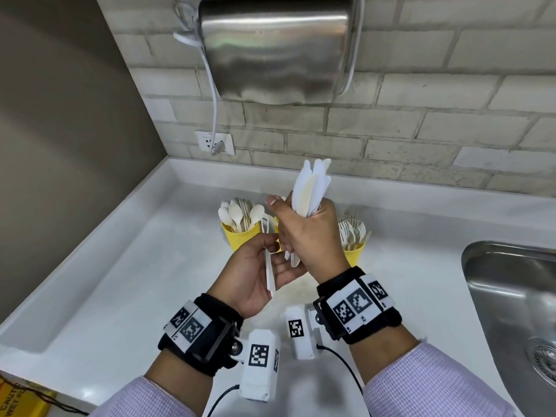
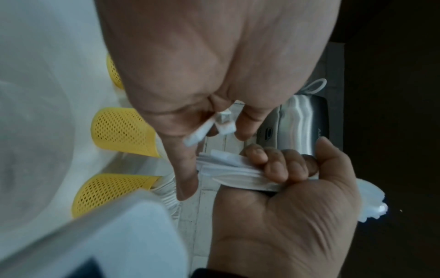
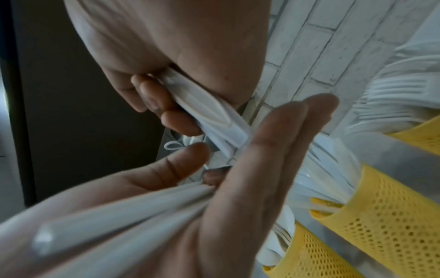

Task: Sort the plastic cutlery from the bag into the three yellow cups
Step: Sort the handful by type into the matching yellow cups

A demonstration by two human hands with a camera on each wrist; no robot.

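My right hand (image 1: 307, 230) grips a bundle of white plastic knives (image 1: 313, 188) upright, blades up, above the middle of the counter. In the right wrist view the bundle's handles (image 3: 207, 105) sit in the curled fingers. My left hand (image 1: 261, 266) is just left of it, palm up, its thumb pinching two long white cutlery pieces (image 1: 269, 266) against the fingers. Behind the hands stand the yellow mesh cups: one with spoons (image 1: 240, 239), one with forks (image 1: 355, 254). The middle cup (image 2: 123, 131) is mostly hidden in the head view. No bag shows.
A steel sink (image 1: 511, 296) is set into the white counter (image 1: 120, 281) at the right. A steel wall unit (image 1: 276, 46) with a white cable hangs above, over a socket (image 1: 214, 142). A yellow caution sign (image 1: 21, 398) is at the bottom left.
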